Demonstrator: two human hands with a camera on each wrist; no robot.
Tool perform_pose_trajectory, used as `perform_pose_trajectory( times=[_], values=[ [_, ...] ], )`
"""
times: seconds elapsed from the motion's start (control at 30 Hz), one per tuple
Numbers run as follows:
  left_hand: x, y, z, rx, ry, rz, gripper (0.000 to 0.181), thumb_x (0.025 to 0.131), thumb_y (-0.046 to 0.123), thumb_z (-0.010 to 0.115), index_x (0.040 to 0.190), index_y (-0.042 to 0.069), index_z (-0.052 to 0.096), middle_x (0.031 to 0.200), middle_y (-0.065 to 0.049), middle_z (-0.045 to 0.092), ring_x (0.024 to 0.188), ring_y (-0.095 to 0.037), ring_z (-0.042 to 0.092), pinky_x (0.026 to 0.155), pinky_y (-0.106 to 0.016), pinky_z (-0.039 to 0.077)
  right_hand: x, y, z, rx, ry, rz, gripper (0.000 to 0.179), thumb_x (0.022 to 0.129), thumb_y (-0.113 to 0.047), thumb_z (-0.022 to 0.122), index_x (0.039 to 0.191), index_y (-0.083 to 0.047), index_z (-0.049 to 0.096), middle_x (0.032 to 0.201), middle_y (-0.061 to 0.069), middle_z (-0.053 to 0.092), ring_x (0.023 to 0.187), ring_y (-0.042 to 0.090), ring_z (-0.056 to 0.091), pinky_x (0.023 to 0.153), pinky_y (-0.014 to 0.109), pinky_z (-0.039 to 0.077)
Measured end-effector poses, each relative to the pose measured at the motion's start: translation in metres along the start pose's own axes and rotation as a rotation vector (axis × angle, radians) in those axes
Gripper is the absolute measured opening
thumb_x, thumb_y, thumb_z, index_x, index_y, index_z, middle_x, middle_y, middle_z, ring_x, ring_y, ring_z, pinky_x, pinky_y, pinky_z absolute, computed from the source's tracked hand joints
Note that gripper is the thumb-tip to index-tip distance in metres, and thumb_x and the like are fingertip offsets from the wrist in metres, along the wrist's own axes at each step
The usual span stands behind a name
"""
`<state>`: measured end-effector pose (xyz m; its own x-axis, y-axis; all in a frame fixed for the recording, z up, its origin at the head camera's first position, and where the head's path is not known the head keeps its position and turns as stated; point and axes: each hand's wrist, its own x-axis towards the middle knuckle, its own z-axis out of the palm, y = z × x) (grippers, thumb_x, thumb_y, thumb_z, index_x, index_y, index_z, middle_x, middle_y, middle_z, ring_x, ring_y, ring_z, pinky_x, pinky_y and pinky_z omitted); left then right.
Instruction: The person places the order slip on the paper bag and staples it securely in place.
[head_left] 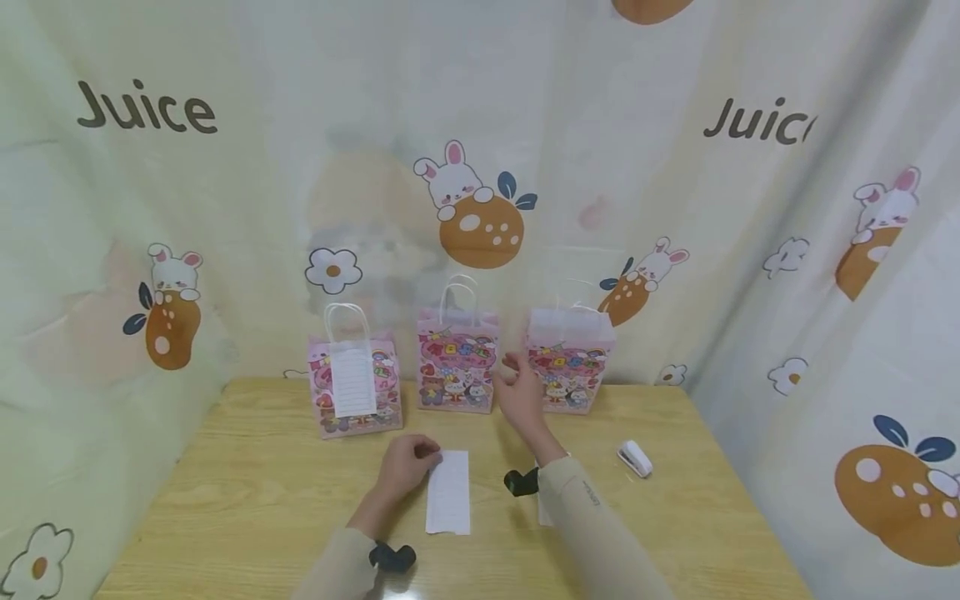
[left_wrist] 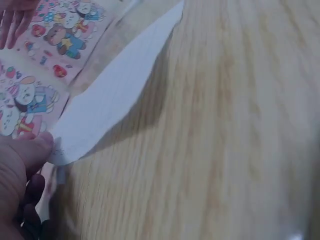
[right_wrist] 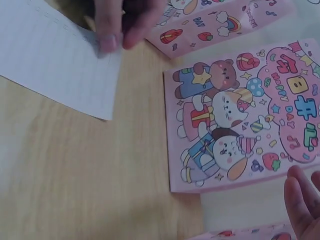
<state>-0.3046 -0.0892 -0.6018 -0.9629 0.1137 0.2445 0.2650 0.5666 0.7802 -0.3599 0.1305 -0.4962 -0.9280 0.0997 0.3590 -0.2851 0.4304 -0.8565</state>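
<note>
In the lower centre of the head view, a person's left hand (head_left: 405, 465) pinches the upper left corner of a white lined paper slip (head_left: 450, 496) above a wood-grain table (head_left: 255, 492). The right hand (head_left: 521, 398), fingers loosely extended and holding nothing, reaches right of centre beside the pink cartoon-printed middle gift bag (head_left: 457, 367); whether it touches is unclear. The right gift bag (head_left: 573, 362) stands behind it. At centre left, another slip (head_left: 352, 383) fronts the left gift bag (head_left: 390, 408). A white stapler (head_left: 636, 458) lies at lower right.
</note>
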Motion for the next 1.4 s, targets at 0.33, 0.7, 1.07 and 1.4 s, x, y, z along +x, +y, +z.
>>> perform_pose_trajectory(
  times=[0.33, 0.7, 1.07, 1.4],
  values=[
    [-0.007, 0.009, -0.017, -0.171, 0.077, -0.013, 0.004, 0.082, 0.009, 0.078, 0.085, 0.008, 0.075, 0.077, 0.005, 0.067, 0.071, -0.012, 0.059, 0.062, -0.025, 0.05, 0.014, -0.002, 0.005, -0.064, 0.157, 0.049, 0.031, 0.094, -0.021, 0.066, 0.122, -0.009, 0.062, 0.108, 0.012, 0.068, 0.09, 0.031, 0.066, 0.076, 0.05, 0.051],
    [0.003, 0.042, -0.037, -0.195, 0.113, 0.082, 0.01, 0.082, 0.018, 0.08, 0.083, 0.008, 0.077, 0.08, 0.005, 0.072, 0.07, -0.011, 0.06, 0.062, -0.026, 0.049, 0.022, 0.008, 0.007, -0.131, 0.167, 0.067, 0.023, 0.095, -0.026, 0.065, 0.108, -0.008, 0.069, 0.103, 0.01, 0.069, 0.097, 0.029, 0.062, 0.083, 0.045, 0.049],
    [0.015, 0.062, -0.057, -0.237, 0.169, 0.189, 0.006, 0.082, 0.014, 0.079, 0.083, 0.009, 0.076, 0.081, 0.004, 0.072, 0.066, -0.013, 0.06, 0.058, -0.025, 0.049, 0.002, 0.004, -0.002, 0.043, 0.079, 0.002, 0.013, 0.095, -0.014, 0.065, 0.1, -0.002, 0.069, 0.087, 0.011, 0.068, 0.073, 0.03, 0.067, 0.054, 0.027, 0.053],
    [0.016, 0.084, -0.071, -0.253, 0.208, 0.215, 0.007, 0.081, 0.014, 0.08, 0.083, 0.009, 0.076, 0.081, 0.005, 0.071, 0.064, -0.013, 0.057, 0.055, -0.025, 0.046, -0.036, -0.004, -0.019, 0.147, 0.017, 0.036, 0.016, 0.099, -0.011, 0.057, 0.105, 0.001, 0.066, 0.086, 0.014, 0.062, 0.075, 0.028, 0.059, 0.058, 0.022, 0.049]
  ],
)
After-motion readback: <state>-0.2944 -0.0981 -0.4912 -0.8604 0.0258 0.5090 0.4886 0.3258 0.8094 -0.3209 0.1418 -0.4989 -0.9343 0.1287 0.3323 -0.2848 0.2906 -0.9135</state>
